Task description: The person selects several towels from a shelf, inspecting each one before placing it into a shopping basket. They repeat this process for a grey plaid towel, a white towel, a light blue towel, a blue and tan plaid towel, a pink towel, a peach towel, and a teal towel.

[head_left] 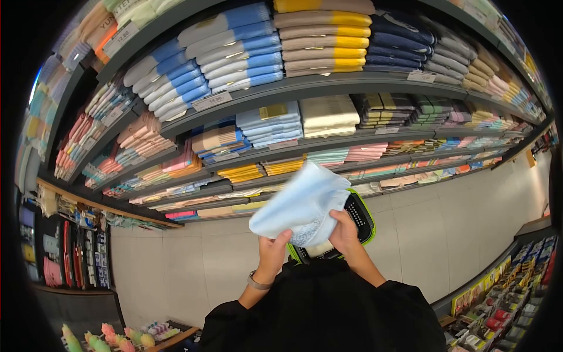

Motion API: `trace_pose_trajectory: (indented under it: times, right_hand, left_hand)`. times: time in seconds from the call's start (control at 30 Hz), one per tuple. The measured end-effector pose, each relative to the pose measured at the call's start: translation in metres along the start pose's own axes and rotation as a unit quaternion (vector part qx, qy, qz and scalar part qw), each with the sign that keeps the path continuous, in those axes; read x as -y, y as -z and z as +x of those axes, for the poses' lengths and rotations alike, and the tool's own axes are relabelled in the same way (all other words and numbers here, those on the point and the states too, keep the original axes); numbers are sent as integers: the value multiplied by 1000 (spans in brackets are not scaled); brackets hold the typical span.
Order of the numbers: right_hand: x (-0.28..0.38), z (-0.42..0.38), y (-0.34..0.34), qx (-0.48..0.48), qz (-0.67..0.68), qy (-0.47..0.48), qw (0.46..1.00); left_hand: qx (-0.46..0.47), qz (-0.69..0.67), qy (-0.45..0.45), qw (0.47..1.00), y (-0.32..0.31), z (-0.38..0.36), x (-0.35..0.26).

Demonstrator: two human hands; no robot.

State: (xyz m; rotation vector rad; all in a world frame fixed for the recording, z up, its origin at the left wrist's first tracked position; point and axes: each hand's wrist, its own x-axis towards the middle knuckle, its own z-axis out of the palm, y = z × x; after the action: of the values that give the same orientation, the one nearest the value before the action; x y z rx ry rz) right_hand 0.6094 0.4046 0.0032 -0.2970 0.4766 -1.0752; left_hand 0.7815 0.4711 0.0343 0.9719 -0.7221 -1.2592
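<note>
A light blue folded towel is held up in front of my body, tilted and slightly blurred, with a patterned patch near its lower edge. My left hand grips its lower left corner, thumb on top. At the lower right edge, my right hand pinches the towel between thumb and fingers. Below the towel stands a black shopping basket with a lime green rim, partly hidden by the towel and my arms. Something pale lies in the basket, too covered to name.
Shelves ahead carry stacked folded towels, among them grey-and-blue ones, beige-and-yellow ones and light blue ones. Price tags line the shelf edges. Tiled floor lies around me. A display of packaged goods stands at the lower right.
</note>
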Motion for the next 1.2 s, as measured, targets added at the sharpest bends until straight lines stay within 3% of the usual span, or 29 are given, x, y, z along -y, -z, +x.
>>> trace_pose_trajectory:
  times: [0.03, 0.1, 0.23, 0.33, 0.4, 0.5, 0.63, 0.7, 0.8, 0.93, 1.13, 1.2]
  right_hand:
    - [2, -3, -3, 4, 0, -6, 1000]
    - [3, -11, -3, 29, 3, -18, 999]
    - [0, -18, 0, -14, -52, -70, 996]
    - [8, -18, 0, -13, -21, -87, 996]
    - [12, -19, 6, -17, -12, -98, 995]
    - [16, -25, 13, -17, 2, -102, 995]
    - [32, -35, 25, 37, -22, -129, 991]
    - [42, -32, 36, 24, -118, -168, 978]
    - [64, -19, 48, 18, -158, -208, 965]
    - [93, -4, 65, 26, -190, -232, 954]
    - [98, 0, 84, 56, -202, -253, 944]
    - [87, -3, 88, 27, -198, -267, 943]
  left_hand:
    - [-6, 1, -3, 1000, -3, 1, -6]
    - [-11, -152, 96, 984, -10, 1, -19]
    - [-6, -192, 140, 971, -13, 0, -11]
    - [-7, -224, 183, 957, -14, -3, 0]
    - [45, -182, 175, 967, 0, -1, 12]
    - [36, -93, 153, 983, 19, -1, 19]
    - [59, -123, 196, 971, 43, 4, 11]
    - [115, -114, 228, 960, 43, 8, 12]
    - [91, -7, 275, 957, 36, 12, 40]
    - [64, 5, 295, 953, -5, 16, 63]
    - [-33, 14, 240, 970, -29, -2, 82]
    - [-72, 38, 221, 972, -25, -12, 86]
